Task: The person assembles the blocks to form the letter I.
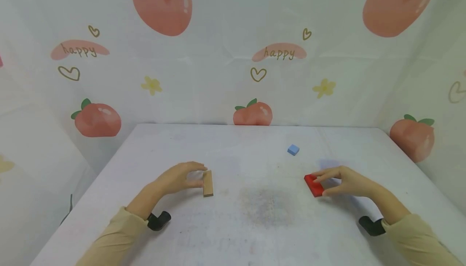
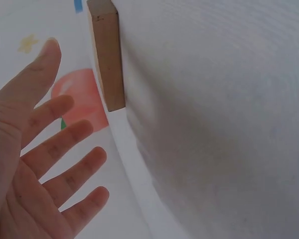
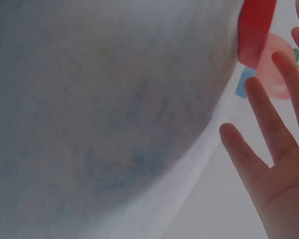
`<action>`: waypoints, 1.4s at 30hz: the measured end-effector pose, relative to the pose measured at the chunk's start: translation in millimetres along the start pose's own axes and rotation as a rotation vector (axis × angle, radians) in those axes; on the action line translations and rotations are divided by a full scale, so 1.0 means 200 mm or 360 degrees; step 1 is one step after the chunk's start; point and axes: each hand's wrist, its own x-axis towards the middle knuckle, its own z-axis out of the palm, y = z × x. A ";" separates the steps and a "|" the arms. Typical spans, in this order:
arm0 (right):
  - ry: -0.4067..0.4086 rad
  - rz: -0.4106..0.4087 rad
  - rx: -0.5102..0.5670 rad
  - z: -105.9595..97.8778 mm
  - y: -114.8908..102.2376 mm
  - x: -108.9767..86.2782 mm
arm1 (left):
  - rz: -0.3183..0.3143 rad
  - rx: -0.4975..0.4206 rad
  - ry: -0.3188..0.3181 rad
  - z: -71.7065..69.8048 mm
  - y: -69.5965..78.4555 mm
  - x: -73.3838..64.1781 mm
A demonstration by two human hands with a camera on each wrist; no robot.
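With fingers apart, I'd square my left hand (image 1: 182,178) to the wooden block (image 1: 208,184) and right hand (image 1: 350,181) to the red block (image 1: 312,186) beside their fingertips.

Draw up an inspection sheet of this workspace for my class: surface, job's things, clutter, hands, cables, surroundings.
Surface: white table, grey-brown smudge near the middle.
Job's things: tan rectangular wooden block, red rectangular block, both on the table.
Clutter: small blue block, farther back.
Hands: left hand beside the tan block, right hand at the red one; fingers spread.
Cables: thin dark line at the table's left edge, possibly a cord.
Surroundings: white peach-print backdrop.
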 end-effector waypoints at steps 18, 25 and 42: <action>-0.0060 0.0062 -0.0031 0.02 0.01 0.02 | 0.0000 -0.0039 -0.0076 0.03 -0.02 0.01; -0.0072 0.0097 -0.0007 0.01 0.01 0.03 | 0.0090 -0.0015 -0.0082 0.04 -0.04 0.01; -0.0087 0.0105 0.0046 0.01 0.00 0.04 | 0.0105 0.0072 -0.0103 0.05 -0.02 0.02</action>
